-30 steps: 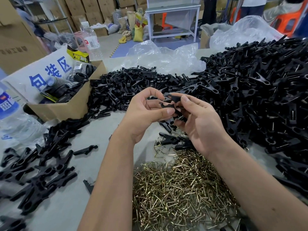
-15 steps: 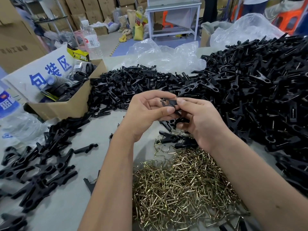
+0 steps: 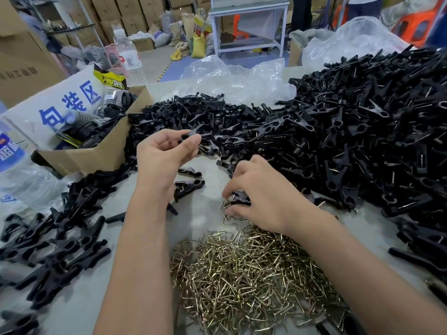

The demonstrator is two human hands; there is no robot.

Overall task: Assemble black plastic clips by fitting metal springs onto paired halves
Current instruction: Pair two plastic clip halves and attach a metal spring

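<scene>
Clips point(image 3: 362, 131) heap just beyond my right hand point(image 3: 263, 201), so reaching could snag extras or tangle springs point(image 3: 254, 281) lying under my wrist. That hand curls down on a black piece and a spring. My left hand point(image 3: 164, 155) pinches one half point(image 3: 193, 134).

Two bare forearms reach forward from the bottom edge. The left hand point(image 3: 164, 153) is raised, palm turned inward, its thumb and curled fingers pinching something small and dark. The right hand point(image 3: 258, 197) sits lower and closer, back facing up, fingers curled downward with the fingertips point(image 3: 226, 193) drawn together.
</scene>
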